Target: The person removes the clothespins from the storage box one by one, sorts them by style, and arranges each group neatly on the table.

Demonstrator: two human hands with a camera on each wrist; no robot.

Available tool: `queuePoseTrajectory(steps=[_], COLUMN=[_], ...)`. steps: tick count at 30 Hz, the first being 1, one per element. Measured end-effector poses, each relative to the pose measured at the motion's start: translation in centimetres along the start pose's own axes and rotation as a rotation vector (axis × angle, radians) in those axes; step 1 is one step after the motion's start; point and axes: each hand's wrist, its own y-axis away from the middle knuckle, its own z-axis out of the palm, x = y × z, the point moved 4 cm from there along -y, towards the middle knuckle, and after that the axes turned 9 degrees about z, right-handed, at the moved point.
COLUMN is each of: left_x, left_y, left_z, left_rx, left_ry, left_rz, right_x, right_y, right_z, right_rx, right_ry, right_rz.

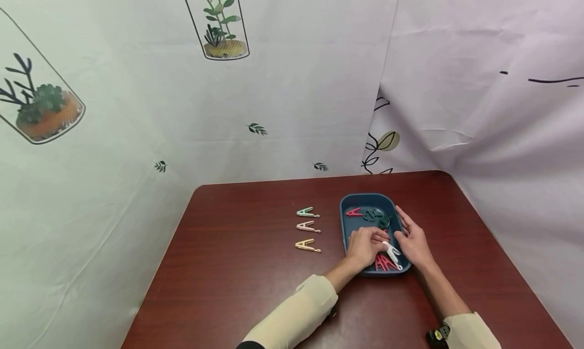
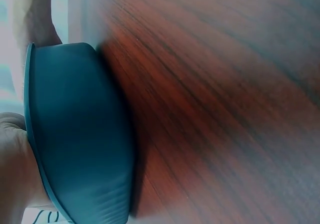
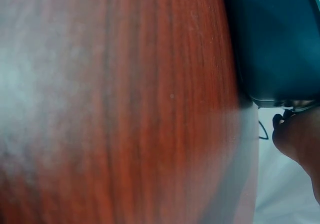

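A blue rectangular tray point(image 1: 343, 222) stands on the table, its outer wall large in the left wrist view. My left hand point(image 1: 363, 246) reaches over its near left side and pinches the end of a white clothespin point(image 1: 393, 256) inside. Several red clothespins point(image 1: 385, 263) lie beneath at the tray's near end. My right hand point(image 1: 414, 241) grips the right rim, thumb over the inside and fingers along the outer wall. Deeper in the tray are a red clothespin point(image 1: 354, 212) and dark green clips point(image 1: 371, 215), partly tangled to the eye. The palm hides some contents.
Left of the tray, a green clothespin point(image 1: 307, 212), a pale pink clothespin point(image 1: 308, 227) and a yellow clothespin point(image 1: 307, 245) lie in a column on the brown table point(image 1: 237, 268). A printed cloth point(image 1: 292, 95) hangs behind the table's far edge.
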Motion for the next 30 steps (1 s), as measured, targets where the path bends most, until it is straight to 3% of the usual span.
queuePoseTrajectory(steps=[9,17,30], left_x=[-0.03,0.23,0.59], left_y=[0.09,0.21,0.41], left_z=[0.1,-0.14,-0.35], left_rx=[0.026,0.056,0.1], left_ry=[0.042,0.037,0.061], left_rz=[0.03,0.107,0.151], right_x=[-0.01,-0.1,0.22], right_y=[-0.06,-0.04,-0.22], right_z=[-0.06,-0.12,-0.05], right_rx=[0.004,-0.001,-0.014], right_ry=[0.018,0.006,0.019], right_rz=[0.007,0.006,0.018])
